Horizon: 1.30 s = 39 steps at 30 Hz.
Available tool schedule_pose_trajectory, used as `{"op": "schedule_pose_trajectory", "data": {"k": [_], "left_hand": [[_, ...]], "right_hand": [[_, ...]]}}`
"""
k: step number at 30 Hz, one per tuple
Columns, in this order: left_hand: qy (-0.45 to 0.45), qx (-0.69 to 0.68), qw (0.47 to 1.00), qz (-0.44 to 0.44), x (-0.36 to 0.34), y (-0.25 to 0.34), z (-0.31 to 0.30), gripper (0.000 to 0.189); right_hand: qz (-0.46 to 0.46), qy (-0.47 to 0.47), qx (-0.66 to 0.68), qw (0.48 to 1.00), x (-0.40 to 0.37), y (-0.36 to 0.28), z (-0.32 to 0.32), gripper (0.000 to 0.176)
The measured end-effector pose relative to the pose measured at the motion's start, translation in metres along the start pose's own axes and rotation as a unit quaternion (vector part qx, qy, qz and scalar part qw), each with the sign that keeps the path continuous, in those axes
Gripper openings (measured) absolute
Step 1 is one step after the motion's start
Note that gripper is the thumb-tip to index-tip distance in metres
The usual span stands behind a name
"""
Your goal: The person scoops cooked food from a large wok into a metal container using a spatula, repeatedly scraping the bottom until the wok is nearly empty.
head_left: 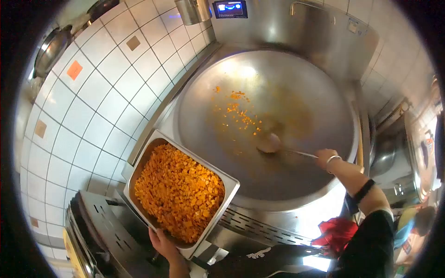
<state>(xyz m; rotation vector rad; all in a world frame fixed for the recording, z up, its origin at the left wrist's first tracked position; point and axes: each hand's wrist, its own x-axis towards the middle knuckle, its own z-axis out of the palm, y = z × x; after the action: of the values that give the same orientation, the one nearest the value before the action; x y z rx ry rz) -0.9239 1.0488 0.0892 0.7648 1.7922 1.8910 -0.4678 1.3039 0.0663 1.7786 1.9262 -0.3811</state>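
Observation:
My left hand (pixel 163 244) grips the near rim of a deep steel pan (pixel 234 185), which is filled with small diced orange pieces (pixel 181 192). The pan sits tilted at the lower left edge of a very large wok (pixel 310 185). My right hand (pixel 327 158) is closed round the handle of a ladle (pixel 271 143), whose head rests near the middle of the wok. A thin scatter of orange bits (pixel 241 113) lies on the wok's surface left of the ladle, with an oily sheen around them.
A white tiled wall (pixel 106 88) runs along the left. Behind the wok are a tap (pixel 306 5), a lit display (pixel 230 8) and a hanging metal container (pixel 192 11). A red cloth (pixel 334 234) lies at the front right. Another person (pixel 415 222) is at the far right.

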Motion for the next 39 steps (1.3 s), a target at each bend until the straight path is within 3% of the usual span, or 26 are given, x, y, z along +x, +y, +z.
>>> {"op": "schedule_pose_trajectory", "data": {"k": [5, 8, 10, 11, 13, 15, 16, 17, 18, 19, 20, 22, 24, 26, 31, 32, 39], "left_hand": [[0.073, 0.070, 0.995, -0.017, 0.002, -0.001, 0.003, 0.041], [0.025, 0.053, 0.998, -0.016, 0.000, 0.003, -0.001, 0.044], [0.022, 0.088, 0.996, -0.019, -0.003, -0.028, -0.048, 0.040], [0.012, 0.116, 0.993, -0.031, -0.001, -0.039, -0.061, 0.037], [0.038, 0.111, 0.993, -0.028, -0.003, -0.034, -0.048, 0.037], [0.062, 0.107, 0.992, -0.033, -0.004, -0.012, -0.030, 0.036], [0.165, 0.007, 0.977, -0.138, 0.003, 0.007, -0.012, 0.037], [0.261, -0.094, 0.930, -0.241, 0.006, 0.017, -0.003, 0.037], [0.258, -0.100, 0.930, -0.243, 0.003, 0.005, -0.014, 0.037], [0.138, 0.005, 0.985, -0.101, -0.003, -0.019, -0.034, 0.037], [0.016, 0.109, 0.993, 0.049, -0.008, -0.032, -0.043, 0.037], [0.017, 0.037, 0.999, 0.013, -0.002, 0.001, 0.001, 0.041], [0.023, -0.035, 0.999, -0.022, -0.006, 0.011, 0.008, 0.045], [0.071, 0.068, 0.995, -0.036, 0.001, -0.011, -0.009, 0.043], [0.061, 0.020, 0.997, 0.050, 0.002, -0.001, 0.009, 0.037], [0.050, -0.001, 0.998, 0.025, 0.001, 0.001, 0.008, 0.038], [0.052, 0.015, 0.998, -0.040, 0.000, 0.005, 0.009, 0.044]], "right_hand": [[0.016, 0.048, 0.186, 0.981, 0.139, -0.074, 0.055, 0.029], [-0.004, 0.100, 0.308, 0.946, 0.210, -0.132, 0.060, 0.031], [-0.025, 0.056, 0.481, 0.875, 0.240, -0.165, 0.051, 0.033], [-0.029, 0.058, 0.482, 0.874, 0.246, -0.178, 0.046, 0.033], [-0.071, 0.026, 0.656, 0.751, 0.253, -0.196, 0.040, 0.033], [-0.055, 0.069, 0.655, 0.750, 0.263, -0.205, 0.042, 0.035], [-0.039, 0.113, 0.654, 0.747, 0.266, -0.208, 0.044, 0.037], [-0.036, 0.115, 0.652, 0.748, 0.256, -0.202, 0.039, 0.037], [-0.039, 0.103, 0.658, 0.745, 0.239, -0.192, 0.027, 0.037], [-0.045, 0.092, 0.663, 0.742, 0.224, -0.183, 0.015, 0.038], [-0.047, 0.100, 0.659, 0.744, 0.214, -0.174, 0.008, 0.038], [-0.084, 0.148, 0.624, 0.762, 0.193, -0.153, 0.002, 0.038], [-0.114, 0.168, 0.605, 0.770, 0.168, -0.132, -0.002, 0.038], [-0.149, 0.186, 0.583, 0.777, 0.140, -0.112, -0.006, 0.038], [-0.171, 0.130, 0.602, 0.769, 0.018, -0.082, -0.037, 0.037], [-0.181, 0.122, 0.592, 0.776, 0.000, -0.076, -0.035, 0.037], [-0.279, 0.242, 0.465, 0.804, -0.116, -0.071, -0.036, 0.036]]}}
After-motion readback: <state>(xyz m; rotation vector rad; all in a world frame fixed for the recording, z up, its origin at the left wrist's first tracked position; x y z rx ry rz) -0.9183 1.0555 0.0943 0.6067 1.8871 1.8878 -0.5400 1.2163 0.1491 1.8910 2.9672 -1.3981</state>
